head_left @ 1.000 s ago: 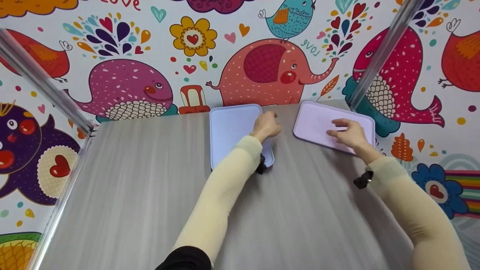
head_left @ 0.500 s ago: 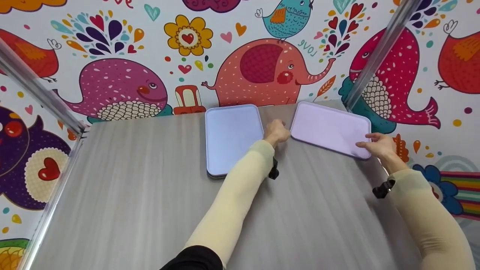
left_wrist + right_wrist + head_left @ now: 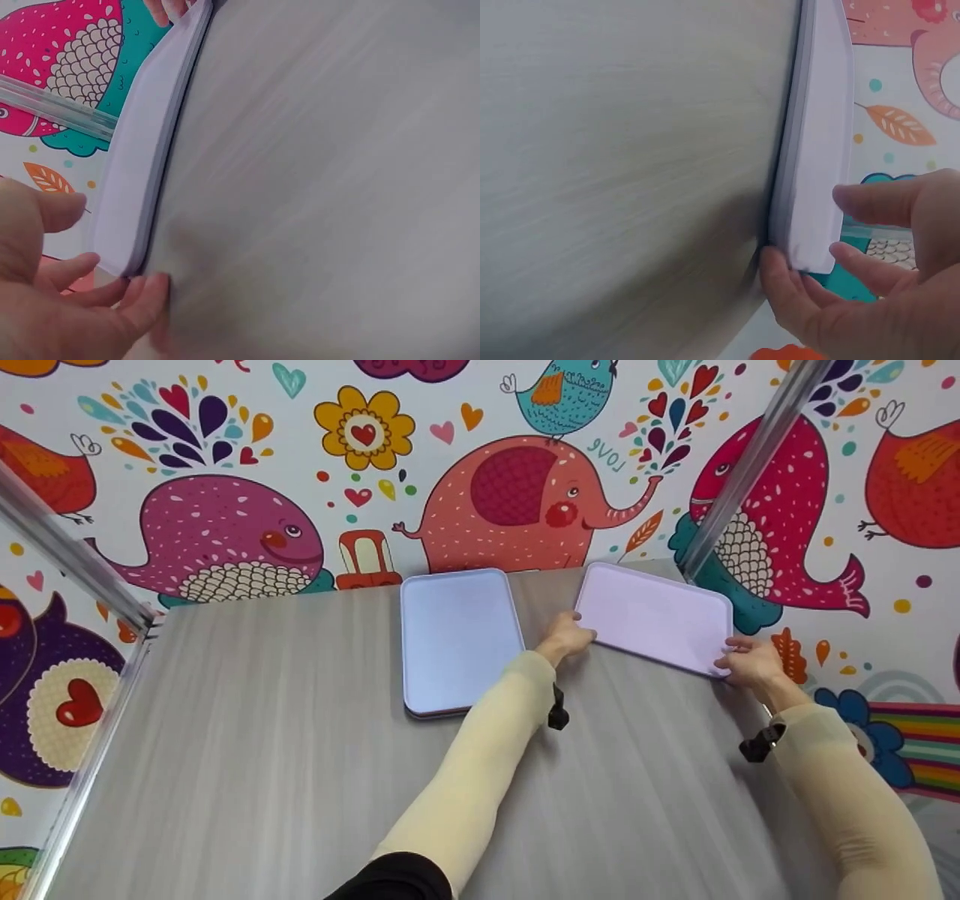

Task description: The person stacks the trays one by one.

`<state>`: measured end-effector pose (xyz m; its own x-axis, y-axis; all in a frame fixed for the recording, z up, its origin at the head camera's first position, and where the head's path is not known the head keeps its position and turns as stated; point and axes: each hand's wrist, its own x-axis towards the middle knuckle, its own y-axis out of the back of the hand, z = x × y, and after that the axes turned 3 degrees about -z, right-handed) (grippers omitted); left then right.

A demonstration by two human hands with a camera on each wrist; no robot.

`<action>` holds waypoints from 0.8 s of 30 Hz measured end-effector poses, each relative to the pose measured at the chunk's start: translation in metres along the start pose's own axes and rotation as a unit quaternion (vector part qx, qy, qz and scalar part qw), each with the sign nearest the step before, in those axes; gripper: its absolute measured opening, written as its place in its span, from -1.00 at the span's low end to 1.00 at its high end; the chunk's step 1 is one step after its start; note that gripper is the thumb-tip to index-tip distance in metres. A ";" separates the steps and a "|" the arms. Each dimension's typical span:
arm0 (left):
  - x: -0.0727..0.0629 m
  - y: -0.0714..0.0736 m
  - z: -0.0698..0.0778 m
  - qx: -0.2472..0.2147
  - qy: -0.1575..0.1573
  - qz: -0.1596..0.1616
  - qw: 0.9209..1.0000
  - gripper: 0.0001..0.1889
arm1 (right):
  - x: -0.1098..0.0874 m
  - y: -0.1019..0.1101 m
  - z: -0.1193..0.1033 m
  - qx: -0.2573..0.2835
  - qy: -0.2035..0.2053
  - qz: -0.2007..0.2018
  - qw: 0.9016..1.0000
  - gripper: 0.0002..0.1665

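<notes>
A lilac rectangular tray (image 3: 652, 615) lies slanted on the table at the back right. Its side shows stacked layers in both wrist views. At its left end is my left hand (image 3: 568, 637), fingertips (image 3: 154, 289) touching the near corner and thumb held apart. My right hand (image 3: 752, 661) is at the other end, its fingers (image 3: 784, 289) against the end edge and its thumb over the tray. Left of the left hand lies a light blue tray (image 3: 461, 637), with a darker edge showing beneath it; neither hand touches it.
The grey wood-grain table (image 3: 277, 750) reaches back to a wall printed with cartoon animals (image 3: 510, 510). Metal corner posts (image 3: 742, 480) stand at the back right and back left. A black wrist camera (image 3: 761, 742) sits on each sleeve.
My left hand has moved off the blue tray, rightward to the lilac tray's left end. My right hand has moved from above the lilac tray to its right end. The view shifted slightly.
</notes>
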<state>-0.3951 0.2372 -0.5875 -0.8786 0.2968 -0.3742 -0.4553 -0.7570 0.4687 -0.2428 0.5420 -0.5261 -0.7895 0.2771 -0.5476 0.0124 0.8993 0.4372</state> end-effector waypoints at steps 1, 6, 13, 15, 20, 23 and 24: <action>0.001 0.000 0.000 -0.005 0.001 0.001 1.000 -0.36 | 0.001 0.000 0.000 0.008 -0.004 0.002 1.000 -0.04; 0.002 0.004 -0.001 -0.041 0.012 -0.015 0.999 -0.33 | 0.001 0.001 0.002 0.055 -0.019 0.024 0.998 -0.02; -0.019 0.018 0.004 -0.139 -0.004 0.010 0.990 -0.41 | -0.008 0.004 -0.001 0.147 -0.023 0.001 0.989 0.01; -0.036 0.024 0.009 -0.186 -0.014 0.022 0.982 -0.43 | -0.012 0.006 -0.002 0.190 -0.028 -0.012 0.981 0.03; -0.060 0.035 0.016 -0.304 -0.030 0.042 0.951 -0.49 | -0.022 0.008 -0.005 0.269 -0.017 -0.044 0.962 0.05; -0.062 0.043 0.017 -0.361 -0.037 0.029 0.931 -0.51 | -0.027 0.010 -0.006 0.298 0.000 -0.052 0.953 0.03; -0.061 0.046 0.016 -0.373 -0.040 0.022 0.927 -0.52 | -0.028 0.011 -0.006 0.309 0.004 -0.056 0.949 0.02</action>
<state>-0.3650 0.1938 -0.5304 -0.9155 0.2761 -0.2928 -0.2190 -0.9522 -0.2132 -0.2242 0.5422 -0.5022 -0.8119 0.1686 -0.5589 0.2842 0.9504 -0.1261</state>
